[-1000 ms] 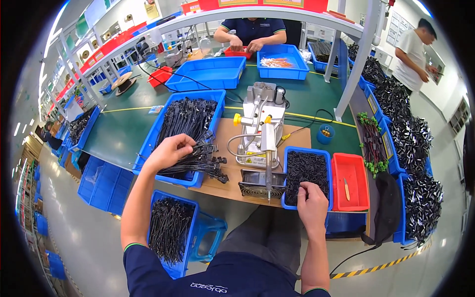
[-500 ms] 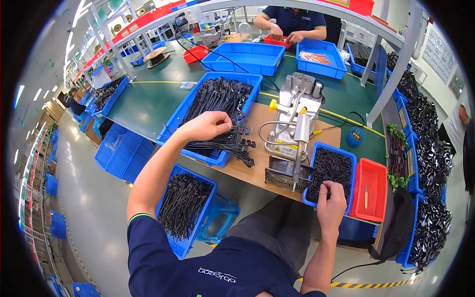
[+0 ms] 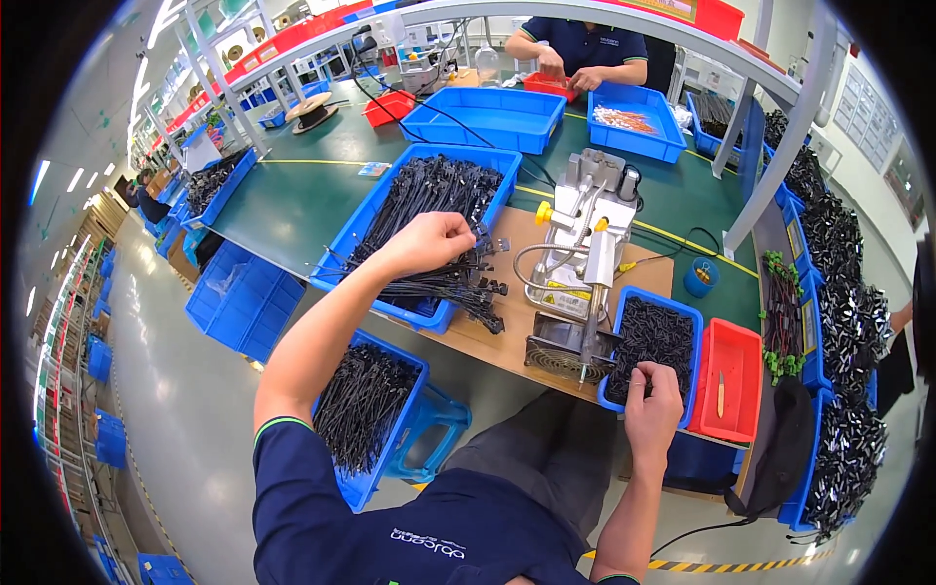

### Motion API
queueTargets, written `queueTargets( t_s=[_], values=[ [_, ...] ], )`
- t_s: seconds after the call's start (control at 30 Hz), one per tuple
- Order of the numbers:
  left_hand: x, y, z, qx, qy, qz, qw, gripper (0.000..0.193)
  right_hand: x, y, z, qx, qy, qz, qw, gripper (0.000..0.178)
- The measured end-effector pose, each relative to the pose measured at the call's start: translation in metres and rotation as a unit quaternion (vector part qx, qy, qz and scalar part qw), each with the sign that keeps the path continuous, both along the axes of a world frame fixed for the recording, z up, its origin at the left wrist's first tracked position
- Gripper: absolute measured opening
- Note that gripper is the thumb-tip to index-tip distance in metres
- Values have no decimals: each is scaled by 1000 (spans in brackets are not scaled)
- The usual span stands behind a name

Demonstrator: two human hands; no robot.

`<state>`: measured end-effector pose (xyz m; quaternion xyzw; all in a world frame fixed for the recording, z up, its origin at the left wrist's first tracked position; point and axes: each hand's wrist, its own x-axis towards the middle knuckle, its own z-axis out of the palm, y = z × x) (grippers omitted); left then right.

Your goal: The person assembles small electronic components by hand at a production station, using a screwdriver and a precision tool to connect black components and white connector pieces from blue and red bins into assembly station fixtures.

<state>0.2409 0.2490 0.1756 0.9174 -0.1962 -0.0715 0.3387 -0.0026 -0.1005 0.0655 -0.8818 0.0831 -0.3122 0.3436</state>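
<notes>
My left hand (image 3: 436, 241) has its fingers curled into a pinch above a blue bin (image 3: 337, 261) heaped with black cables (image 3: 444, 193). Whatever those fingers hold, if anything, is hidden. Below the hand, more cable ends with small black connectors (image 3: 487, 300) stick out over the bin's near corner. My right hand (image 3: 654, 405) is pinched at the near edge of a smaller blue bin (image 3: 698, 343) full of short black tube-like pieces (image 3: 655, 331); what it holds is too small to tell. Between the hands stands a bench machine (image 3: 581, 249) with yellow knobs and a round black grille (image 3: 558, 353).
A red tray (image 3: 738, 361) with a wooden-handled tool (image 3: 721, 396) sits to the right. Below left, another cable bin (image 3: 398, 453) rests on a blue stool (image 3: 441, 429). Shelf posts (image 3: 780, 166) rise at the right. Across the bench a person (image 3: 585, 49) works at a red tray.
My left hand has shifted slightly to the right and up over the cables. My right hand stays nearly in place, still pinched by the bin of small black pieces.
</notes>
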Motion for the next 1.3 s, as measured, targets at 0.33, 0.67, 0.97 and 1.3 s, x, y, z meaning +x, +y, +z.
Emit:
queueTargets(
  t_s=[0.33, 0.67, 0.97, 1.3],
  values=[
    [-23, 16, 37, -207, 111, 50, 971, 17, 1, -1, 2, 14, 8, -7, 1000, 7],
    [-150, 21, 26, -405, 253, -57, 877, 24, -8, 0, 5, 106, -4, 5, 994, 6],
    [-221, -35, -67, -291, 267, -238, 887, 24, -62, 22, 19, 473, -18, 156, 867, 13],
    [-238, -96, -104, -319, 295, -182, 882, 18, -87, 47, -1, 598, 52, 171, 781, 15]
  ],
)
